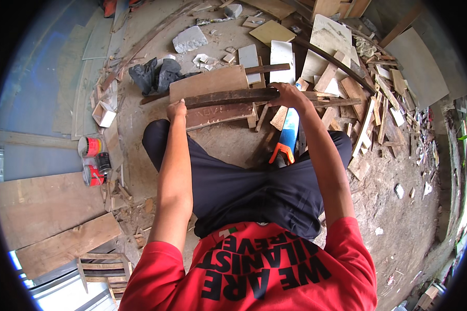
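A dark, weathered wooden strip (228, 98) runs crosswise in front of me, above the boards. My left hand (177, 109) is closed round its left end, thumb on top. Toward its right end my right hand (290, 97) grips it, with the fingers partly hidden behind the wood. Beneath the strip are a light brown board (213, 83) and a reddish-brown plank (220, 115) with marks on its face. A handsaw with a blue blade (290, 127) and an orange handle (282, 151) lies by my right knee, below my right wrist.
Scrap wood (384, 103) is heaped at the right. A crumpled dark plastic bag (155, 73) and a pale stone block (190, 39) lie beyond the boards. Red cans (93, 147) stand at the left, near large panels (46, 207) and a small wooden rack (105, 267).
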A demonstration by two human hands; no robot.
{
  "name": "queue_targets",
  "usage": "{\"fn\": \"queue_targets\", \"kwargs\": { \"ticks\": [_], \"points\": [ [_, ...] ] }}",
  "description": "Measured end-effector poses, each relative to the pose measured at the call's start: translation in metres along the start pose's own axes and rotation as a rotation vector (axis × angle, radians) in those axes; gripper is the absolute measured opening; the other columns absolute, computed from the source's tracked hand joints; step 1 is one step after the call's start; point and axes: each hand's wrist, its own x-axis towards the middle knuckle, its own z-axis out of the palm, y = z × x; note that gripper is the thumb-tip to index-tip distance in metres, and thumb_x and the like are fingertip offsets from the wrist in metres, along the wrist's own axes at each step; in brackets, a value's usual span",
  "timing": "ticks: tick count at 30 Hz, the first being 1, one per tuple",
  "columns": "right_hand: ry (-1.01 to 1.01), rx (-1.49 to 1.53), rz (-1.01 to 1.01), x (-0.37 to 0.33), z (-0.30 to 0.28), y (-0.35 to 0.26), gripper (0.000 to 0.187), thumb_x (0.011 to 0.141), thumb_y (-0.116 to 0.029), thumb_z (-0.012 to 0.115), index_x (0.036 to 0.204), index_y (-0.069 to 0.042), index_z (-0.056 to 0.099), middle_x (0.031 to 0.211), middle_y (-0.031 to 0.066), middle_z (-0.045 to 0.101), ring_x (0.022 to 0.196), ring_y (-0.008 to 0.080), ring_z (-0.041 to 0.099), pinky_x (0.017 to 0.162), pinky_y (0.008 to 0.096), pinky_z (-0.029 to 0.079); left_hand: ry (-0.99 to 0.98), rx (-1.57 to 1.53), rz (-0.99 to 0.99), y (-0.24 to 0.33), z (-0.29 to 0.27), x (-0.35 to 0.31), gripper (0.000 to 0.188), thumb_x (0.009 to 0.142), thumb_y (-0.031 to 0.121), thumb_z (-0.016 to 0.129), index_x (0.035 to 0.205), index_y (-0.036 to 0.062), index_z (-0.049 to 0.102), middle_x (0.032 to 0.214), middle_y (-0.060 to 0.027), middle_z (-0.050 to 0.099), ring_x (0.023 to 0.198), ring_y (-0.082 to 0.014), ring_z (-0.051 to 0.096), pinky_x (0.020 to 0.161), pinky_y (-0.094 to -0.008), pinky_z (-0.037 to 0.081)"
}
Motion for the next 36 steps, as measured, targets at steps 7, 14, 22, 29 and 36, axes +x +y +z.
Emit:
{"fn": "queue_targets", "kwargs": {
  "ticks": [7, 14, 22, 29, 36],
  "points": [
    [-0.070, -0.235, -0.052, 0.019, 0.014, -0.031, 0.058, 0.079, -0.038, 0.078, 0.125, -0.010, 0.056, 0.102, 0.0127, 0.071, 0.104, 0.0323, 0.067, 0.093, 0.0522, 0.050, 0.011, -0.004, 0.038, -0.015, -0.003, 0.023, 0.026, 0.086, 0.027, 0.074, 0.101, 0.0062, 0.077, 0.103, -0.0176, 0.074, 0.099, -0.0298, 0.071, 0.090, -0.0385, 0.053],
    [-0.063, -0.274, -0.074, 0.023, 0.013, -0.045, 0.051, 0.078, -0.034, 0.079, 0.116, -0.009, 0.057, 0.099, 0.0156, 0.071, 0.098, 0.0331, 0.069, 0.084, 0.0462, 0.056, 0.026, 0.047, 0.065, -0.008, -0.014, 0.013, 0.027, 0.086, 0.029, 0.074, 0.099, 0.0064, 0.078, 0.102, -0.0187, 0.074, 0.099, -0.0317, 0.071, 0.090, -0.0388, 0.053],
    [-0.054, -0.257, -0.114, 0.033, 0.033, -0.020, 0.055, 0.075, -0.029, 0.082, 0.121, -0.012, 0.055, 0.105, 0.0141, 0.069, 0.097, 0.0327, 0.070, 0.082, 0.0448, 0.058, 0.116, 0.522, 0.319, 0.058, -0.015, -0.065, 0.033, 0.088, 0.023, 0.065, 0.108, -0.0023, 0.069, 0.111, -0.0233, 0.069, 0.106, -0.0396, 0.066, 0.090, -0.0469, 0.051],
    [-0.031, -0.212, -0.146, 0.033, 0.040, -0.007, 0.058, 0.077, -0.027, 0.080, 0.127, -0.014, 0.053, 0.104, 0.0152, 0.069, 0.097, 0.0328, 0.070, 0.082, 0.0456, 0.057, -0.539, 0.523, 1.341, 0.100, 0.053, -0.144, 0.055, 0.085, 0.035, 0.069, 0.128, 0.0034, 0.057, 0.131, -0.0166, 0.058, 0.125, -0.0349, 0.053, 0.107, -0.0463, 0.038],
    [-0.145, -0.168, -0.080, 0.029, 0.015, -0.028, 0.056, 0.078, -0.031, 0.080, 0.121, -0.010, 0.052, 0.104, 0.0157, 0.069, 0.102, 0.0357, 0.067, 0.085, 0.0461, 0.055, -0.475, 0.587, 1.256, 0.075, 0.074, -0.148, 0.056, 0.081, 0.055, 0.071, 0.116, 0.0114, 0.063, 0.118, -0.0067, 0.065, 0.116, -0.0263, 0.059, 0.100, -0.0428, 0.040]
  ]
}}
